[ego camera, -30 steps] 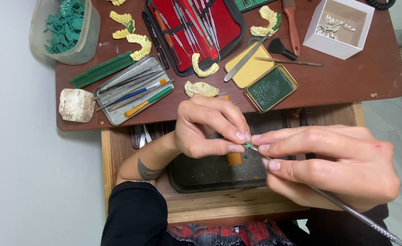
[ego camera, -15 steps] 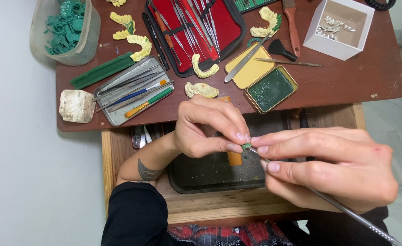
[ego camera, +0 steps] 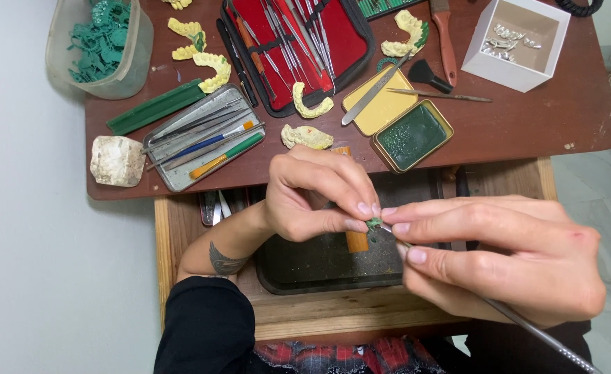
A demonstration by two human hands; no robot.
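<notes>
A small green piece sat just right of the frame's centre, pinched between the thumb and fingertips of the left hand, which was closed around it. The right hand was closed on a thin metal tool, whose tip touched the green piece while its handle ran down to the lower right corner. Below both hands lay a dark tray in an open wooden drawer (an orange-brown stick stood just under the fingers).

Above the hands, the reddish-brown tabletop carried an open tin with green wax in 1 half and a yellow lid beside it. A red instrument case lay at the upper middle of the frame, with yellow dental casts near it. A flat metal tray of tools sat to the left, a white stone block further left, a clear tub of green pieces at the upper left, and a white box at the upper right.
</notes>
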